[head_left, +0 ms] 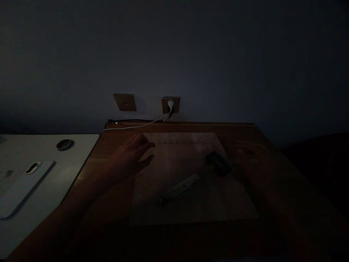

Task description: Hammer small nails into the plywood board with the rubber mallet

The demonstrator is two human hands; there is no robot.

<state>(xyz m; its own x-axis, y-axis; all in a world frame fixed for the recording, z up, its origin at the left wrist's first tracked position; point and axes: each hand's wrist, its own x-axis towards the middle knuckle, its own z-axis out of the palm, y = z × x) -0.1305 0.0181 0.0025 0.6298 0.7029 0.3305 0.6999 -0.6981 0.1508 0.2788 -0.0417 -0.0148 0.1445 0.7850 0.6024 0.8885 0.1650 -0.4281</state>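
Note:
The light is very dim. My left hand is open, thumb and fingers apart, at the upper left edge of a pale wooden board. Close to its fingertips, a row of small nails runs along the board's far side, several of them standing upright. A hammer lies diagonally on the board, its dark head to the right and its worn pale handle toward the lower left. Beyond the board's right edge, my right hand is blurred and dark, with fingers stretched out and nothing visible in them.
A brown wooden table bears the board. On the white surface at left lie a phone and a small round dark dish. A white plug sits in the wall socket, its cable trailing along the table's back.

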